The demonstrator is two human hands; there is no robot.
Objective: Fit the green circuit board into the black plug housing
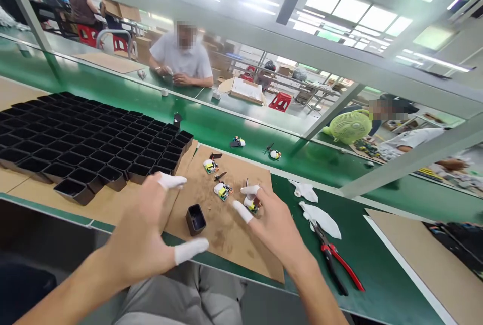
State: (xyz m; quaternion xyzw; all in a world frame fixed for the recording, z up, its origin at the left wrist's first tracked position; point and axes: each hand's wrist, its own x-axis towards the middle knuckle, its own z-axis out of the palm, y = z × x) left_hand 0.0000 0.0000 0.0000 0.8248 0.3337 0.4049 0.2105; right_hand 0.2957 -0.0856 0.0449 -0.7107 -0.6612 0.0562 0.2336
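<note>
Table, green and long, crosses the frame from upper left to lower right. Black tray of square cells fills the left, on cardboard. A brown mat lies at centre. The left hand hovers at lower centre, spread wide and holding nothing, white cots on its fingertips; a black case stands on the mat just right of it. The right hand, right of centre, closes its cot-covered fingertips on a small board at the mat's right edge. Two more boards lie just above it. White cloths and red pliers rest on the table to the right.
</note>
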